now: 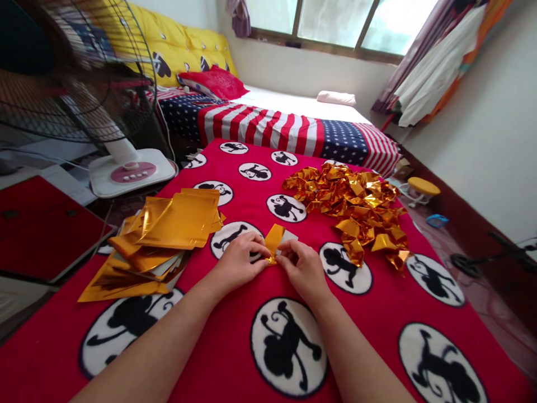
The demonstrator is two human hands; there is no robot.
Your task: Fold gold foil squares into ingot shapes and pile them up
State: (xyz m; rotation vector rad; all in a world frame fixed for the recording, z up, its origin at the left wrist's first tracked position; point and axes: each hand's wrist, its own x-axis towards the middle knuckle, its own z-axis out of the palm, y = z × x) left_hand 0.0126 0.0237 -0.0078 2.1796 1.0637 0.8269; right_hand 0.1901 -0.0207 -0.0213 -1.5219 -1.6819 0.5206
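A small piece of gold foil paper (pixel 274 238), partly folded and showing a pale underside on its right, is pinched between both hands at the middle of the table. My left hand (pixel 241 257) grips its near left edge with thumb and fingers. Closed on the near right edge is my right hand (pixel 302 267). To the left lies an uneven stack of flat gold foil sheets (pixel 180 221). A heap of folded gold foil pieces (pixel 348 196) spreads over the far right of the table.
The table wears a red cloth (pixel 235 347) with monkey prints in white circles. An electric fan (pixel 132 168) stands at the left, beside a dark red panel (pixel 42 224). Beyond the table is a bed (pixel 268 123) with a star-and-stripe cover. A yellow stool (pixel 423 186) stands at the right.
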